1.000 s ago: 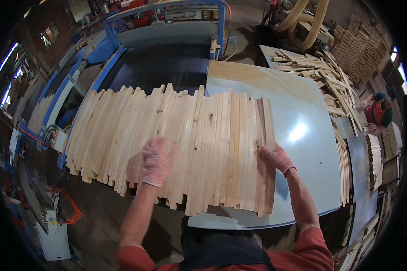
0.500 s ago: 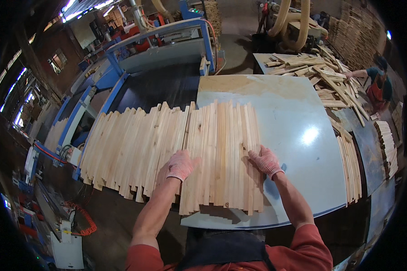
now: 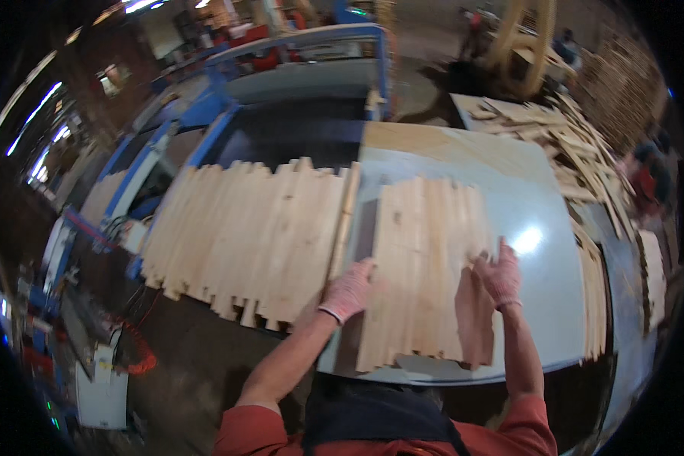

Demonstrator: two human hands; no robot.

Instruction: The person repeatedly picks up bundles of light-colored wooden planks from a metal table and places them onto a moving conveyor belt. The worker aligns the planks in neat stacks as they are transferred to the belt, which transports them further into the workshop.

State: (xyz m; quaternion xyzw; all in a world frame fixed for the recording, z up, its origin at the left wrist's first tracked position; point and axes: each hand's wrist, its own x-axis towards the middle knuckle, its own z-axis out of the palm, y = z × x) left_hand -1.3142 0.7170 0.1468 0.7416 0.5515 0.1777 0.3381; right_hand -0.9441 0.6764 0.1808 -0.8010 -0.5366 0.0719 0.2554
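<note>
A small batch of wooden slats [image 3: 425, 266] is being pressed flat on the grey table [image 3: 543, 304] between spread fingers of the left hand [image 3: 347, 291] and right hand [image 3: 499, 275], bigger slat row [image 3: 243, 243] lying just left

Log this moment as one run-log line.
left hand on slat bundle left edge | right hand on right edge | bundle apart from slat row | grey table
</note>
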